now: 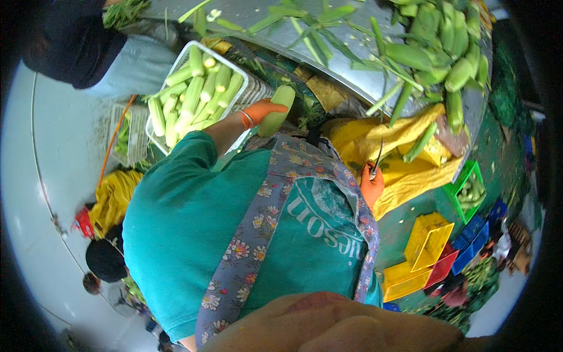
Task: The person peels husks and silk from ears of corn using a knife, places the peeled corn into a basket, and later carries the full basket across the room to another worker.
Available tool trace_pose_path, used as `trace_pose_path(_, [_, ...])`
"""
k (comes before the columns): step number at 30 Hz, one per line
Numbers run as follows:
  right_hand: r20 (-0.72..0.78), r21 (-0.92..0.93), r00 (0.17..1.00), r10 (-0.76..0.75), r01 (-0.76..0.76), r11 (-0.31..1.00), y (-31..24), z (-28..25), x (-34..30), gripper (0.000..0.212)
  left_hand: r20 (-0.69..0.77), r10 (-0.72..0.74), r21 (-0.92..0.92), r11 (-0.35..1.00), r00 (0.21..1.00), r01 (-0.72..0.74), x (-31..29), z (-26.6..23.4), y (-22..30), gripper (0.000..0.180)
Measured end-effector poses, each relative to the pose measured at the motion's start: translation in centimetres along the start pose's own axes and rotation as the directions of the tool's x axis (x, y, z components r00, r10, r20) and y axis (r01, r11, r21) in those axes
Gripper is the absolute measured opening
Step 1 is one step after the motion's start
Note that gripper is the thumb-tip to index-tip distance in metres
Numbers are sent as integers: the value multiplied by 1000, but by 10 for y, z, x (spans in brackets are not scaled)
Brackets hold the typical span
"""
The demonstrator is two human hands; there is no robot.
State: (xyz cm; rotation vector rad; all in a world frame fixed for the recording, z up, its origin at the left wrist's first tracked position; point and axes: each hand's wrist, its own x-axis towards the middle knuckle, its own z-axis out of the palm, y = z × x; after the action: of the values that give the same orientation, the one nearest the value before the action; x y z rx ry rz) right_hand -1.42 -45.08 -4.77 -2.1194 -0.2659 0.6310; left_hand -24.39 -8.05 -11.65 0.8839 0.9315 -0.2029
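Note:
My left hand [262,112], in an orange glove, is closed around a pale green ear of corn [278,111], held upright beside the crate. A white plastic crate [245,75] on the left is filled with similar pale, trimmed ears of corn [192,97]. Lower on the right, my right hand [370,186], also gloved in orange, grips a knife [379,154] whose thin blade points up and away from me. Yellow sheeting [394,189] lies around and beyond that hand. A heap of green-husked corn [437,44] rests on the metal table at the far right.
Loose husk leaves [319,41] are scattered over the metal table [363,76]. At lower right stand yellow crates [428,240], blue crates [471,237] and a green crate [463,190]. Another person [99,56] stands close at the upper left, beside the white crate.

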Motion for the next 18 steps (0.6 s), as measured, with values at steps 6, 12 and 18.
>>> trace_pose_path(6, [325,-49,689,-648,696,716,-200,55,7,53,186,500,401,747,846,-530,-65,19,52,74])
trace_pose_path(12, [659,-74,577,-483,688,722,-197,103,28,54,363,448,604,554,817,-572,-125,33,112,96])
trace_pose_path(18, [598,113,775,-205,171,979,-110,88,29,34,-336,448,347,877,829,-333,-131,-110,89,89])
